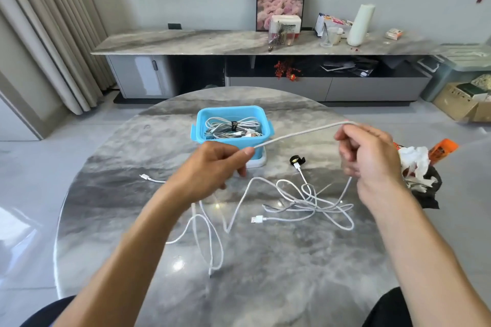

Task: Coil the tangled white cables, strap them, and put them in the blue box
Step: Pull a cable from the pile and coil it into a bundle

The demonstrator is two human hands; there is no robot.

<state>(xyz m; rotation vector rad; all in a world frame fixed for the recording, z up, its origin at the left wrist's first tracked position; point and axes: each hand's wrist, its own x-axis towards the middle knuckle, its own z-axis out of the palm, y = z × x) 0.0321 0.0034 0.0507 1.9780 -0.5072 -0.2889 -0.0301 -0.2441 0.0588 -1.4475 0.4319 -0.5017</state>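
A white cable [295,135] is stretched in the air between my two hands, above the round marble table [265,287]. My left hand [212,167] pinches one part of it in front of the blue box [202,125]. My right hand [369,154] grips the other part, and the cable hangs down from it into a tangle of white cable [308,202] on the table. More loose loops [210,236] lie below my left forearm. Inside the blue box lies a coiled white bundle [233,127] with a black strap around it. A black strap [297,160] lies right of the box.
At the table's right edge sit crumpled white paper on a black bag [417,175] and an orange item [443,150]. The blue box stands on a white lid [257,162]. A long marble sideboard [212,41] with clutter runs along the far wall.
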